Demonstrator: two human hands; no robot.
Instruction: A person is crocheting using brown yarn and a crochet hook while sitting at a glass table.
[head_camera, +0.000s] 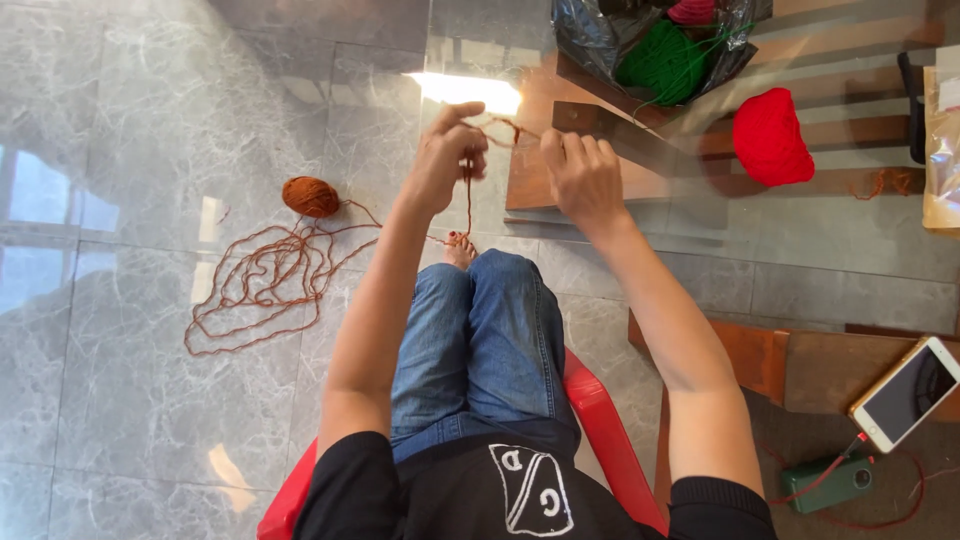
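Both hands, left and right, pinch thin brown yarn: light, limp stuff, so I'd grip close to the fingertips.

Glossy grey marble floor, glass-topped wooden table; red plastic chair

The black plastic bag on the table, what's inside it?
Inside the black plastic bag you can see a green yarn ball and part of a dark pink yarn ball. Anything deeper is hidden by the plastic.
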